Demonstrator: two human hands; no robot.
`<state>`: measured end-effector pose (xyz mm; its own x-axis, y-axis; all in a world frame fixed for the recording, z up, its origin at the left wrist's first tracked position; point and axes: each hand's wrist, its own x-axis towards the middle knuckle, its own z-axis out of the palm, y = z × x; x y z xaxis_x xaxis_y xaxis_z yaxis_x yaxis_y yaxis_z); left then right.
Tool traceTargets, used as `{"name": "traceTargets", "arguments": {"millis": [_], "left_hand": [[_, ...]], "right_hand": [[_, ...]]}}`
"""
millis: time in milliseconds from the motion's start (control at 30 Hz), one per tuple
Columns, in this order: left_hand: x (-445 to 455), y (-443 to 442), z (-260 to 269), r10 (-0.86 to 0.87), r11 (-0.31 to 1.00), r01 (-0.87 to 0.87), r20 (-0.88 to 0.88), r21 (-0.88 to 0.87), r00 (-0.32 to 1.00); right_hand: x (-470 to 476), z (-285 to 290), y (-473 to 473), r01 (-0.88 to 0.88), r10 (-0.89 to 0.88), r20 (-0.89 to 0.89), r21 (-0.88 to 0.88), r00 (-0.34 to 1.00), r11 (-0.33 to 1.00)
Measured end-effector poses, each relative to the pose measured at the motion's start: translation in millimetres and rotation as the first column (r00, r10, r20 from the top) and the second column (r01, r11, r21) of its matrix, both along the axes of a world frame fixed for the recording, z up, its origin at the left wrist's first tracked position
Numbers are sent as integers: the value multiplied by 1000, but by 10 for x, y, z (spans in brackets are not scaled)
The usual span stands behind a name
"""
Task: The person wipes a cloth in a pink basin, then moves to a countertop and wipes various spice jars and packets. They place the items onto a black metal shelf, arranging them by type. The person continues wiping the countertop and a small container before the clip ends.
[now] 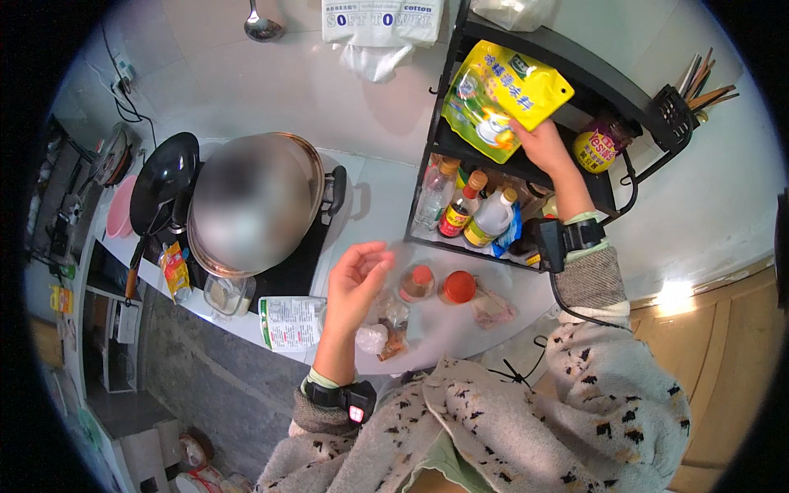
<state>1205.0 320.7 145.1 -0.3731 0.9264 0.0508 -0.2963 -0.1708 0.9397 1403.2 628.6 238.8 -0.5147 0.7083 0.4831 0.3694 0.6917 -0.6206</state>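
My right hand (542, 146) grips the lower right edge of a yellow and green seasoning pouch (502, 98), held at the upper level of a black metal shelf rack (474, 251). Over the counter my left hand (359, 280) hovers with its fingers curled loosely and nothing in them. Near it are a small red-capped jar (417, 283), a clear plastic bag of brown spice (393, 326) and a white plastic bundle (371, 339). Further right stands a jar with a red lid (457, 288), beside a small bag (493, 308). A printed packet (290, 323) lies left of my left wrist.
Bottles, among them a soy sauce bottle (459, 206), fill the rack's lower level. A purple-labelled sauce jar (599, 148) stands on the upper level. To the left are a large lidded pot (253, 206), a black wok (161, 179) and a clear container (228, 296) near the counter's edge.
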Motion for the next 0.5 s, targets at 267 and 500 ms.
{"name": "traceTargets", "arguments": {"millis": [267,500], "left_hand": [[14,37,-16,-26,1000,26,-10,8,1000],[93,101,-27,-32,999,32,6,-11,999]], "right_hand": [[250,-9,56,-394,40,-532,-572,846,719],[126,32,-98,-587,169,-659,-488,733,646]]}}
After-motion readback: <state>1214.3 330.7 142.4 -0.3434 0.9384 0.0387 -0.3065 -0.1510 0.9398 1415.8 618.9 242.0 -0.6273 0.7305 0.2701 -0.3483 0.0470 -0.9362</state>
